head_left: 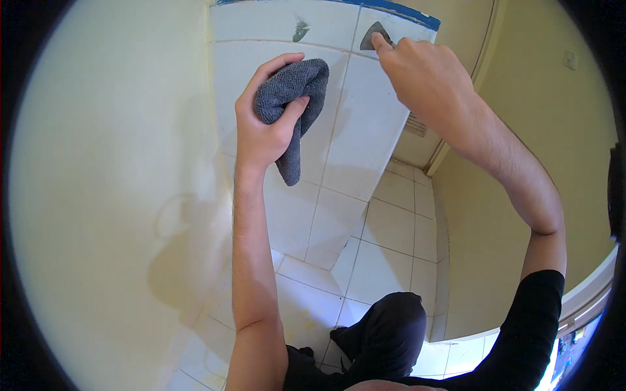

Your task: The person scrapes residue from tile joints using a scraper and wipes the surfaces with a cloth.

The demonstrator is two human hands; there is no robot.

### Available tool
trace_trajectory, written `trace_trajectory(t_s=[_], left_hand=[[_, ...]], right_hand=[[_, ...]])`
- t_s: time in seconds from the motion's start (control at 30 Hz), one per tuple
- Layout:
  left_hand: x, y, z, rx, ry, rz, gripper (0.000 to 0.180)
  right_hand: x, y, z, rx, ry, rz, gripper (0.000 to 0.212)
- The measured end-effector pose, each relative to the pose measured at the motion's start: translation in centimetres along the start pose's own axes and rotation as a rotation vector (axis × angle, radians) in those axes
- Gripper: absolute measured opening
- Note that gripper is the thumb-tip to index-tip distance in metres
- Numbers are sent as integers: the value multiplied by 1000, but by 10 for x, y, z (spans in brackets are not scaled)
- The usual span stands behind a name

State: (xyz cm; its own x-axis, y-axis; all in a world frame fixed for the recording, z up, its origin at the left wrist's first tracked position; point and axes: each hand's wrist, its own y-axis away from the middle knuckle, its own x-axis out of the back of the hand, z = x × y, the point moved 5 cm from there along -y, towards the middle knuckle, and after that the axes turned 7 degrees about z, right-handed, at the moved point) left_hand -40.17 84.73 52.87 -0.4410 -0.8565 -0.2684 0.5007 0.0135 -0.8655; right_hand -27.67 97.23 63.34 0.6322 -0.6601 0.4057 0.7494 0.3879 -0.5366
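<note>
My left hand (261,130) is wrapped round a folded dark grey cloth (293,91), its thumb pressed into the fold and one end hanging down. It is held in front of the white tiled wall (287,208). Up at the right, my right hand (424,72) grips a small scraper (375,36); the handle is hidden in the fist. A finger lies along its dark, flared blade, which is at the upper right tile, near the corner. A dark grey-green smear (300,29) marks the tile left of the blade.
A blue strip (391,8) edges the top of the tiled wall. A plain cream wall (117,163) stands close on the left. Beyond the corner are a door (466,26) with a vent and a yellowish wall (528,215). Light floor tiles (381,270) lie below, by my bent knee.
</note>
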Motion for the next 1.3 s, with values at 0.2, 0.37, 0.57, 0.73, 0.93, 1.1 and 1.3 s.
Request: trace_trajectory(t_s=[0.2, 0.37, 0.57, 0.73, 0.93, 1.1, 1.3], left_hand=[[0, -3, 5, -17, 1, -1, 44], [0, -3, -1, 4, 6, -4, 44], [-1, -2, -3, -2, 10, -8, 46], [0, -1, 0, 7, 7, -6, 45], [-1, -2, 1, 1, 18, -7, 46], [-3, -2, 1, -21, 15, -4, 47], [0, -2, -3, -4, 24, -5, 46]], right_hand=[[2, -2, 2, -12, 22, -23, 7], [-5, -3, 0, 0, 21, 11, 11], [-5, -1, 3, 13, -7, 37, 14], [-6, 1, 3, -6, -8, 25, 13], [0, -4, 3, 16, -22, 63, 12], [-2, -4, 11, -10, -34, 99, 8], [1, -4, 18, 22, -69, 150, 7]])
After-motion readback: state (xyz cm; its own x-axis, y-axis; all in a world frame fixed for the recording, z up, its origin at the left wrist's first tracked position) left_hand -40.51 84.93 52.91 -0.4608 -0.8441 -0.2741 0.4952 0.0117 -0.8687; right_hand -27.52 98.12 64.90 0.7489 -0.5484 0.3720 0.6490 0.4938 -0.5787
